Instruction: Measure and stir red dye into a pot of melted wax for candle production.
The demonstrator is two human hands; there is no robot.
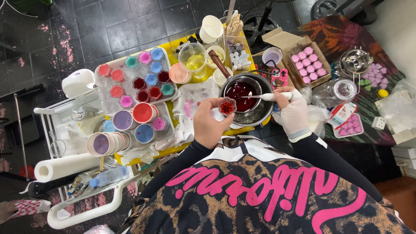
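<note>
Left hand (pixel 209 125) pinches small flower-shaped mould (pixel 227 106) of red wax. Gloved right hand (pixel 293 112) grips white-handled spoon (pixel 268 96), closed, its tip over dark-red wax pot (pixel 242 95) just beyond both hands.

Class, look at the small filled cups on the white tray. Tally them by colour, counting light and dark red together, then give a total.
On the tray:
Red cups: 7
Blue cups: 3
Teal cups: 2
Pink cups: 2
Total: 14
</note>
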